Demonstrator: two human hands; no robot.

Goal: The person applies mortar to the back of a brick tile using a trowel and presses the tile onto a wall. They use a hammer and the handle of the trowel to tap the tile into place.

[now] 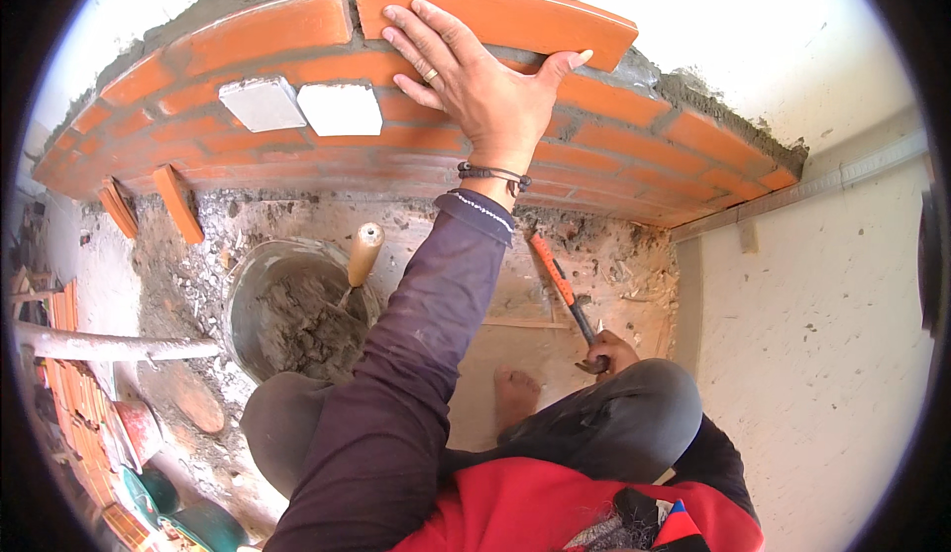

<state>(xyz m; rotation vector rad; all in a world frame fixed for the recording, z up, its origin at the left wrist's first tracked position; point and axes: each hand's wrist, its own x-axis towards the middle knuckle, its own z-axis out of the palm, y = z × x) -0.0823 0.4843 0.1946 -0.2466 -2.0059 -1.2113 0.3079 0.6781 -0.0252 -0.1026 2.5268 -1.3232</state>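
My left hand [485,82] lies flat on a smooth orange brick [495,9] in the top course of a low brick wall [604,146]. Its fingers are spread over the brick's face, and the thumb is near its lower right edge. Grey mortar shows behind the brick and in the joint to its left. Low by my right knee, my right hand [616,352] is closed round the dark end of an orange-and-black hand tool [555,270], whose exact kind is unclear. Its orange part points toward the wall's foot.
A bucket of mortar [297,329] stands left of my arm, with a wooden-handled trowel [365,255] stuck in it. Two white tile-like pieces [340,109] sit against the wall face. Loose orange brick strips [178,203] lean at its base. A pale pole [119,346] juts in from the left.
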